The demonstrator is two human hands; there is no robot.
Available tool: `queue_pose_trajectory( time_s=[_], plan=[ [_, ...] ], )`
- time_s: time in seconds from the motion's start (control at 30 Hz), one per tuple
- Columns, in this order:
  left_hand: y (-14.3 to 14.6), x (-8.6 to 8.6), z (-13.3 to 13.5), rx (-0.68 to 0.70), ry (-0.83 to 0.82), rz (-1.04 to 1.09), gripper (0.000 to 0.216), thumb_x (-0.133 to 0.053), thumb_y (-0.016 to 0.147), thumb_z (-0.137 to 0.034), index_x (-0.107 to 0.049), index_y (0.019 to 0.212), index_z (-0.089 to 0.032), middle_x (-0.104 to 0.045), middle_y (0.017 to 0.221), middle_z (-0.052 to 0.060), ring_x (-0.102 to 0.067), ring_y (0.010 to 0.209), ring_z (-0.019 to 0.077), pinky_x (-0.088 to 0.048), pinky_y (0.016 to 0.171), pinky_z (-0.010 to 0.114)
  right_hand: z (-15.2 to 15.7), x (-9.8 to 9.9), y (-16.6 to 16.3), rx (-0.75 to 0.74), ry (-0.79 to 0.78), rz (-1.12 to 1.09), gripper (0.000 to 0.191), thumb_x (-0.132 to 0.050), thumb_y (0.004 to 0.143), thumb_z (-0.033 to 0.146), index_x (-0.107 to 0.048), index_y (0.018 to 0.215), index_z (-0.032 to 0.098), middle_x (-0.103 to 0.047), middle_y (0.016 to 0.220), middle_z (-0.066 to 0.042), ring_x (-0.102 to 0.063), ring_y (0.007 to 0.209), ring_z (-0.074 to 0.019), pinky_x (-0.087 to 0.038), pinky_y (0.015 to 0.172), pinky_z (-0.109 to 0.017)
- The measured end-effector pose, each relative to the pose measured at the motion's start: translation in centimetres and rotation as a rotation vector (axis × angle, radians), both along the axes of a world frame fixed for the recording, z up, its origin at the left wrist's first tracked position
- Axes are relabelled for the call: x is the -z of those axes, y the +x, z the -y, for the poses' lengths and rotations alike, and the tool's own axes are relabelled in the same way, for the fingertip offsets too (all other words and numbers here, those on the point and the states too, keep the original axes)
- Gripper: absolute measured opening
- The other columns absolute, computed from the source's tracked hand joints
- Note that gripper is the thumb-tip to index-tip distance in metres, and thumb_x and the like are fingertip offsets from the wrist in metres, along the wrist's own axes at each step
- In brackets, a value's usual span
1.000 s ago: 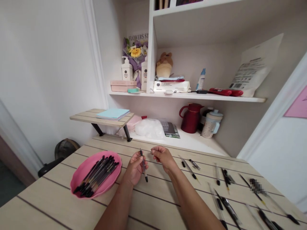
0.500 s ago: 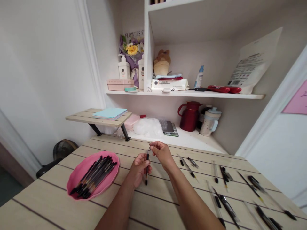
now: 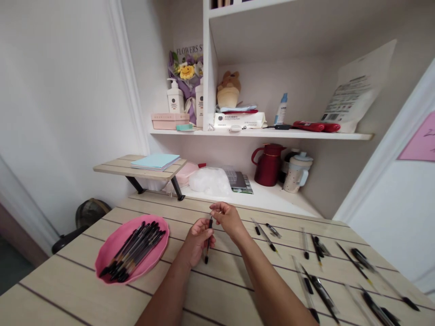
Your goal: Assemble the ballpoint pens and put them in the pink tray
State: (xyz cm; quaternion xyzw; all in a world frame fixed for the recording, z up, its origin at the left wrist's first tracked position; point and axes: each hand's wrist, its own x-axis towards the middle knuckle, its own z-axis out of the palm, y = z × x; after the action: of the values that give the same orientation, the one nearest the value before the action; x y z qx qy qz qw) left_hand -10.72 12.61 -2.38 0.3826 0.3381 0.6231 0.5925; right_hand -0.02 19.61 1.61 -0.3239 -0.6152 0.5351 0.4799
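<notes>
My left hand (image 3: 197, 239) is closed around a black pen (image 3: 207, 244), which stands nearly upright over the wooden table (image 3: 217, 290). My right hand (image 3: 227, 218) pinches at the pen's top end with thumb and fingertips; what it holds there is too small to make out. A pink plate (image 3: 112, 246) with several black pens lies to the left of my hands. To the right, several taken-apart pen pieces (image 3: 268, 237) lie spread across the table.
A small wooden riser (image 3: 122, 167) with a light blue notebook stands at the back left. Behind the table are a red jug (image 3: 270, 165), a lidded cup (image 3: 298, 173), a plastic bag and white shelves with bottles and boxes.
My right hand has come in from a gap beside the pen to its top end. The pen in my left hand has tipped slightly. The camera has shifted a little.
</notes>
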Motion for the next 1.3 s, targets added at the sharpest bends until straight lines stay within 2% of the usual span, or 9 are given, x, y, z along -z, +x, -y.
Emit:
queue_pose_trajectory(
  time_s=[0.27,0.57,0.8,0.9,1.07,1.3],
  plan=[
    [0.4,-0.2,-0.1,-0.101,0.006,0.013,0.034,-0.072,0.059,-0.022,-0.053,0.087,-0.017,-0.054,0.062,-0.005,-0.049,0.047,0.0064,-0.038,0.047,0.019,-0.1,0.0,0.2,-0.021,-0.007,0.05,0.019,-0.058,0.059,0.019,-0.056,0.078,0.017,-0.052,0.051,0.006,-0.042,0.039,-0.0073,-0.033,0.041,-0.021],
    [0.7,0.0,-0.5,-0.191,0.033,-0.011,0.03,-0.071,0.059,-0.021,-0.054,0.083,-0.016,-0.054,0.062,-0.005,-0.05,0.048,0.0064,-0.037,0.047,0.018,0.3,-0.1,-0.2,0.089,0.021,0.12,0.02,-0.058,0.059,0.018,-0.056,0.079,0.017,-0.052,0.051,0.006,-0.046,0.044,-0.0088,-0.036,0.046,-0.021],
    [1.2,-0.5,-0.3,-0.201,0.053,0.006,0.027,-0.069,0.061,-0.019,-0.055,0.084,-0.016,-0.056,0.064,-0.004,-0.048,0.049,0.0058,-0.037,0.047,0.018,0.6,-1.2,0.7,-0.037,-0.136,0.029,0.02,-0.058,0.065,0.031,-0.062,0.076,0.014,-0.055,0.057,0.003,-0.041,0.04,-0.0057,-0.03,0.04,-0.02],
    [1.1,-0.6,-0.3,-0.198,0.05,-0.004,0.028,-0.07,0.06,-0.02,-0.055,0.084,-0.016,-0.056,0.063,-0.003,-0.048,0.048,0.0059,-0.037,0.047,0.018,0.8,-1.4,1.0,-0.049,-0.149,0.061,0.019,-0.059,0.064,0.03,-0.064,0.074,0.014,-0.056,0.057,0.002,-0.039,0.039,-0.0052,-0.028,0.04,-0.02],
    [1.0,-0.4,-0.4,-0.201,0.048,0.001,0.027,-0.07,0.06,-0.019,-0.055,0.083,-0.016,-0.056,0.063,-0.004,-0.049,0.048,0.006,-0.037,0.047,0.018,0.7,-0.8,0.7,-0.028,-0.118,0.063,0.012,-0.06,0.061,0.024,-0.063,0.066,0.014,-0.054,0.053,0.003,-0.039,0.04,-0.0053,-0.03,0.041,-0.02],
    [1.0,0.0,-0.4,-0.202,0.066,-0.027,0.025,-0.068,0.062,-0.02,-0.054,0.083,-0.016,-0.055,0.059,-0.004,-0.049,0.048,0.007,-0.037,0.048,0.019,-0.3,0.3,0.5,0.008,-0.043,0.143,0.011,-0.061,0.06,0.026,-0.06,0.058,0.015,-0.052,0.049,0.004,-0.041,0.042,-0.0069,-0.033,0.043,-0.02]
  ],
)
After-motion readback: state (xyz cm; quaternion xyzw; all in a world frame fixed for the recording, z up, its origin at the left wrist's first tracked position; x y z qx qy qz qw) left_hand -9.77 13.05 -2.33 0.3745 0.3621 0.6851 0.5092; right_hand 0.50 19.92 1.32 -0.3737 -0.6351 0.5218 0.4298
